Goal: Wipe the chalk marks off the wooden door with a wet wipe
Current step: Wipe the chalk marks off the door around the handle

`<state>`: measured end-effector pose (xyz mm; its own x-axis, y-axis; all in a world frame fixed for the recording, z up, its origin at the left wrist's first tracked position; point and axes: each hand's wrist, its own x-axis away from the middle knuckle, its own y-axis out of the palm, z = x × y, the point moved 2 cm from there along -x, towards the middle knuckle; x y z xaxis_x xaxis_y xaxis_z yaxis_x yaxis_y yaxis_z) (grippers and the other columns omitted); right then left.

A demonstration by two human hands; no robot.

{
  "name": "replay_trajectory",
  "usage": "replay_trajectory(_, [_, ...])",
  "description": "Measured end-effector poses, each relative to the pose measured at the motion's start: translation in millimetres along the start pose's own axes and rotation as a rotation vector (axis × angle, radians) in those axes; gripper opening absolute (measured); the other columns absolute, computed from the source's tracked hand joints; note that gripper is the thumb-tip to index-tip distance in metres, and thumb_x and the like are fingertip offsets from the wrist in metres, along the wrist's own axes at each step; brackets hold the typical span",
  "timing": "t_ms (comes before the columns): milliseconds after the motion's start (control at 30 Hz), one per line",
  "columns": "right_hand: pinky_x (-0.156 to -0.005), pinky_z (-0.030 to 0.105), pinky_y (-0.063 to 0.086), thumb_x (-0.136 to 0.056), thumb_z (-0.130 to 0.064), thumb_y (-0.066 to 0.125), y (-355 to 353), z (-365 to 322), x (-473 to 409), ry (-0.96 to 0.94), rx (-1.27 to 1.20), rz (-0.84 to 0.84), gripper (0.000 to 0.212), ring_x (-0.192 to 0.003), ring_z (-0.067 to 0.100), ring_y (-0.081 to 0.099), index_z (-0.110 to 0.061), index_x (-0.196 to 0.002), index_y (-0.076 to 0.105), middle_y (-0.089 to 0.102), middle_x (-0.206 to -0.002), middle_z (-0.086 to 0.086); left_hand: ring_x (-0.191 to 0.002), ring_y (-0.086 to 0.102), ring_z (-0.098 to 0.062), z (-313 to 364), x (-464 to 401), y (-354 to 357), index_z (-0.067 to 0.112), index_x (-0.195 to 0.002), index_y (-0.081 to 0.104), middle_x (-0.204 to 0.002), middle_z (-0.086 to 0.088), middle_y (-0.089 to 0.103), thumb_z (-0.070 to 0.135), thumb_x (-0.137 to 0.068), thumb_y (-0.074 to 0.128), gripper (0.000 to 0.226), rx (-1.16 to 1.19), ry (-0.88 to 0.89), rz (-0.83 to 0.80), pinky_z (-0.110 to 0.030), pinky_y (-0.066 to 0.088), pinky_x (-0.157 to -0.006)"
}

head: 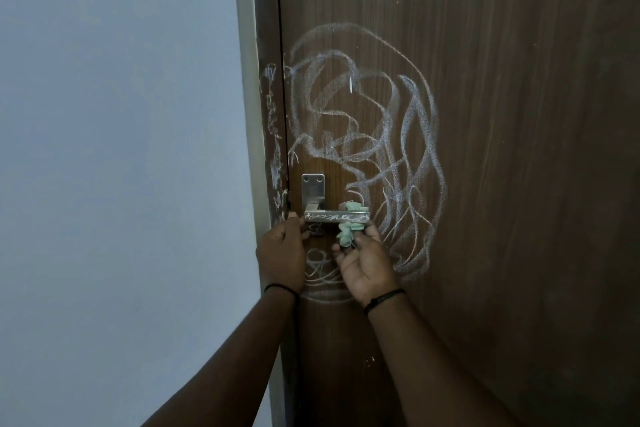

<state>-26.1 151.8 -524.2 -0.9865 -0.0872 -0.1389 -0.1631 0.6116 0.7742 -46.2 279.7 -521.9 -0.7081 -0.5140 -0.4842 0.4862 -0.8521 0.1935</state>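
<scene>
— Desk: Where is the wet wipe?

— Operator: From my head view, the wet wipe (350, 225), a crumpled pale-green wad, is bunched at the free end of the metal door handle (335, 217), part above the lever and part below it. My right hand (366, 262) grasps it from beneath, palm turned up, fingers curled round the lower wad.

— Desk: And the other hand?

— Operator: My left hand (282, 253) is closed on the handle's near end, by the door edge, thumb up against the lever. I see a dark band on each wrist.

— Desk: The chalk?

— Operator: The chalk marks (381, 156) loop in white scribbles over the brown wooden door (519, 114), above and to the right of the handle, with a smaller tangle below it, behind my hands. Chalk squiggles also run along the lever's face. More white smears streak the door frame (272, 135) at left. The handle's steel backplate (313, 187) stands just above the lever. A pale wall (121, 149) fills the left side
</scene>
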Motion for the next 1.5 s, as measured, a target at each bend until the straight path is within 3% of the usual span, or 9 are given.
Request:
replay_trajectory(167, [-0.057, 0.025, 0.051, -0.101, -0.004, 0.043, 24, 14, 3, 0.035, 0.327, 0.005, 0.021, -0.074, 0.016, 0.064, -0.012, -0.099, 0.062, 0.069, -0.092, 0.007, -0.073, 0.071, 0.002, 5, 1, -1, 0.052, -0.076, 0.074, -0.076, 0.019, 0.075, 0.061, -0.085, 0.049, 0.028, -0.033, 0.018, 0.02, -0.023, 0.055, -0.066])
replay_trajectory(367, [-0.061, 0.027, 0.046, -0.101, 0.001, 0.034, 3, 1, 3, -0.078, -0.094, 0.114, 0.032, -0.078, 0.017, 0.058, -0.017, -0.105, 0.06, 0.065, -0.099, 0.007, -0.082, 0.074, -0.009, 1, 1, -4, 0.05, -0.078, 0.075, -0.084, 0.012, 0.077, 0.049, -0.093, 0.055, 0.025, -0.006, -0.031, -0.023, -0.041, 0.059, -0.083])
replay_trajectory(667, [-0.059, 0.028, 0.044, -0.1, 0.0, 0.03, 9, 2, 2, -0.081, -0.141, 0.165, 0.036, -0.076, 0.017, 0.055, -0.02, -0.11, 0.058, 0.062, -0.1, 0.007, -0.084, 0.074, -0.013, 4, 1, -4, 0.038, -0.079, 0.076, -0.084, 0.008, 0.077, 0.038, -0.098, 0.055, 0.028, -0.007, -0.032, -0.014, -0.046, 0.059, -0.085])
replay_trajectory(867, [-0.058, 0.023, 0.053, -0.1, 0.0, 0.039, 8, -19, 6, -0.24, 0.141, 0.322, 0.04, -0.076, 0.012, 0.064, -0.029, -0.097, 0.066, 0.068, -0.101, 0.001, -0.082, 0.073, -0.008, 12, 3, -4, 0.038, -0.082, 0.074, -0.08, 0.011, 0.076, 0.032, -0.1, 0.054, 0.027, -0.041, 0.033, -0.019, -0.037, 0.06, -0.079])
replay_trajectory(1033, [-0.066, 0.019, 0.054, -0.096, 0.005, 0.046, 13, -39, 15, -0.477, 0.442, 0.279, 0.042, -0.094, 0.009, 0.067, -0.029, -0.091, 0.07, 0.07, -0.11, -0.006, -0.076, 0.071, -0.007, 13, 10, 0, 0.035, -0.074, 0.071, -0.074, 0.01, 0.074, 0.028, -0.1, 0.054, 0.032, -0.055, 0.057, 0.016, -0.028, 0.056, -0.067])
replay_trajectory(1167, [-0.06, 0.026, 0.056, -0.095, 0.004, 0.046, 0, -33, 19, -0.272, 0.496, 0.363, 0.033, -0.086, 0.021, 0.07, -0.02, -0.097, 0.068, 0.071, -0.095, 0.005, -0.075, 0.071, -0.01, 14, 14, 0, 0.035, -0.075, 0.07, -0.075, 0.007, 0.074, 0.028, -0.1, 0.055, 0.031, -0.044, 0.043, 0.024, -0.034, 0.059, -0.072])
replay_trajectory(1267, [-0.069, 0.037, 0.059, -0.095, -0.006, 0.052, -6, -20, 30, -0.179, 0.63, 0.378, 0.022, -0.083, 0.024, 0.07, -0.021, -0.083, 0.064, 0.07, -0.087, 0.006, -0.075, 0.072, -0.011, 14, 12, -1, 0.037, -0.07, 0.07, -0.074, 0.01, 0.074, 0.03, -0.1, 0.055, 0.035, -0.055, 0.042, 0.017, -0.037, 0.06, -0.073])
replay_trajectory(1433, [-0.06, 0.022, 0.048, -0.09, -0.023, 0.067, 18, 7, 52, -0.509, 1.119, 0.141, 0.003, -0.074, 0.01, 0.064, -0.02, -0.089, 0.068, 0.07, -0.084, -0.006, -0.076, 0.073, -0.008, 16, 11, -3, 0.042, -0.074, 0.074, -0.078, 0.013, 0.076, 0.049, -0.099, 0.046, 0.038, 0.018, -0.053, 0.02, -0.032, 0.057, -0.074])
replay_trajectory(1500, [-0.069, 0.024, 0.053, -0.09, -0.019, 0.065, 34, 12, 53, -0.69, 1.24, 0.089, 0.016, -0.085, 0.008, 0.063, -0.024, -0.105, 0.062, 0.068, -0.098, -0.007, -0.071, 0.071, -0.003, 19, 11, -5, 0.044, -0.072, 0.075, -0.074, 0.014, 0.075, 0.056, -0.095, 0.041, 0.042, 0.027, -0.054, 0.038, -0.022, 0.054, -0.066])
